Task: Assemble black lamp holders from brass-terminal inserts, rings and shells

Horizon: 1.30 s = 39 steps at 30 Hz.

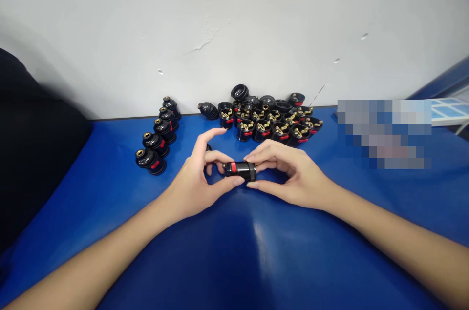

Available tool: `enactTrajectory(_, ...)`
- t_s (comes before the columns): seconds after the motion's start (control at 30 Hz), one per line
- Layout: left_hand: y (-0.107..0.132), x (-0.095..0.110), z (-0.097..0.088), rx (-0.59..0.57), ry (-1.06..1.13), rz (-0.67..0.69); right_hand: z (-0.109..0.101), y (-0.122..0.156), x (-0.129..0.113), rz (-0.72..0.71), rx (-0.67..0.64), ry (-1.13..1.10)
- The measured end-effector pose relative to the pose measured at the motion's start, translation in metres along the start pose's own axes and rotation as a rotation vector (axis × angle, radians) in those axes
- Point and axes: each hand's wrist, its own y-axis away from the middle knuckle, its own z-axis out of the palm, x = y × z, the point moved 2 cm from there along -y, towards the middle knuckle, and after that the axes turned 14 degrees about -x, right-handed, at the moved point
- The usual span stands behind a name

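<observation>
A black lamp socket (pixel 242 169) with a red switch lies sideways between my two hands, low over the blue table. My left hand (pixel 196 178) grips its left part between thumb and fingers, with the index finger raised away from it. At the other end, my right hand (pixel 293 173) pinches the ribbed ring with thumb and fingertips. Behind my left fingers a small dark piece (pixel 208 147) is mostly hidden. Beyond my hands stand several open socket bodies (pixel 263 129) with brass contacts showing and red switches on their sides.
On the left, several capped lamp sockets (pixel 146 159) stand in a slanting row. Black screw caps (pixel 240 92) lie among the bodies near the wall (pixel 234 17), and a domed cap (pixel 208 110) lies tilted. Dark fabric (pixel 32 154) borders the blue table (pixel 234 261); a blurred patch covers the right.
</observation>
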Motion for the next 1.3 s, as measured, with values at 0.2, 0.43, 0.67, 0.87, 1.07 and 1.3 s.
enactTrajectory(0.2,0.001,0.001,-0.001,0.025,-0.11,0.121,0.001,0.001,-0.002,0.035,0.009,-0.029)
enactTrajectory(0.43,0.004,-0.004,0.0,0.071,-0.231,0.209,0.004,-0.002,-0.005,0.121,0.032,-0.12)
enactTrajectory(0.67,0.002,-0.006,0.001,0.063,-0.247,0.263,0.005,-0.001,-0.006,0.166,0.023,-0.198)
enactTrajectory(0.87,0.0,-0.001,-0.017,0.067,-0.592,0.21,0.005,-0.001,-0.002,0.117,0.066,-0.08)
enactTrajectory(1.07,-0.002,-0.018,-0.036,0.083,-0.771,-0.021,0.003,0.001,0.002,0.125,0.114,-0.058)
enactTrajectory(1.3,-0.003,-0.017,-0.034,0.07,-0.568,-0.024,0.002,0.002,0.005,0.079,0.145,0.033)
